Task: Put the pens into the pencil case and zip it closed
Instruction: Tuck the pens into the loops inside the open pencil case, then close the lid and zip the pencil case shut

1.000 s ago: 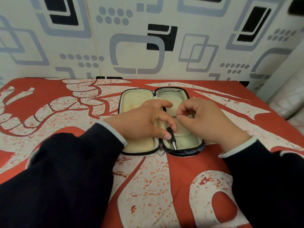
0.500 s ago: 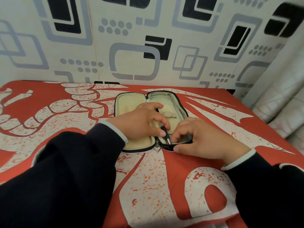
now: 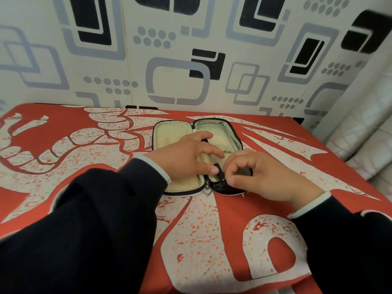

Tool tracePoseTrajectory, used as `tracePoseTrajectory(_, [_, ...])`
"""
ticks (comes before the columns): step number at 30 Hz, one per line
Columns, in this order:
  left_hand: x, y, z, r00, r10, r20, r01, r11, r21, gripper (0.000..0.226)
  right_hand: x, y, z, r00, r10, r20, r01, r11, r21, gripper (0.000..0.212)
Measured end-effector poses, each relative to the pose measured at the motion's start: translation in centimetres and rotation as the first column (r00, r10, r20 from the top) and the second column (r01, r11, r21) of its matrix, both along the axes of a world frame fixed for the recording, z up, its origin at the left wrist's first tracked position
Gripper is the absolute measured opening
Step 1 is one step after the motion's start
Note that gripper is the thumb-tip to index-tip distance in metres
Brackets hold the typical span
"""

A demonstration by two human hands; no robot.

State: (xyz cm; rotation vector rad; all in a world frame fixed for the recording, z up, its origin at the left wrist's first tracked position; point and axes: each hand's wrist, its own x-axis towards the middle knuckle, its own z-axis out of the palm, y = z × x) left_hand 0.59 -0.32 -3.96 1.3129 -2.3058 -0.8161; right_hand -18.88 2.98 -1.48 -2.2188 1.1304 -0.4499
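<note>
Pencil case (image 3: 176,132) lies open flat on red cloth (image 3: 63,128), 12 o'clock of view centre. Left hand (image 3: 186,158) spread loosely, pressing left half – likely to steady it, grips nothing. Dark pen (image 3: 218,168) between hands. Right hand (image 3: 265,179) fingers curled at 3 o'clock – thumb and forefinger pinch pen end, probably seating it.

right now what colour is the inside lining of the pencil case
Pale cream-yellow, inside a black zipped edge; the pencil case lies open in the head view.
</note>
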Motion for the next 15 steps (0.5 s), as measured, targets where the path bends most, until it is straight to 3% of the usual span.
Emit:
tracePoseTrajectory(5, [1.2, -0.8, 0.6, 0.974, 0.204, -0.102, -0.216, 0.97, -0.113, 0.037, 0.1, -1.3, -0.9, 0.915, -0.349, 0.205, 0.379, 0.916, -0.134, 0.012])
tracePoseTrajectory(8, [2.2, -1.4, 0.7, 0.876, 0.48, -0.043, -0.479, 0.856, -0.196, 0.045, 0.0, -2.2, -1.3, 0.827, -0.509, 0.238, 0.546, 0.828, -0.128, 0.017])
tracePoseTrajectory(12, [3.9, -2.1, 0.3, 0.739, 0.664, 0.117, -0.665, 0.746, -0.029, 0.067, -0.2, -3.0, -2.2, 0.778, -0.597, 0.197, 0.614, 0.789, -0.034, 0.022])
tracePoseTrajectory(15, [4.4, -2.4, 0.3, 0.711, 0.702, -0.027, -0.695, 0.709, 0.119, 0.075, -0.1, -3.3, -2.5, 0.744, -0.644, 0.177, 0.646, 0.761, 0.054, 0.038])
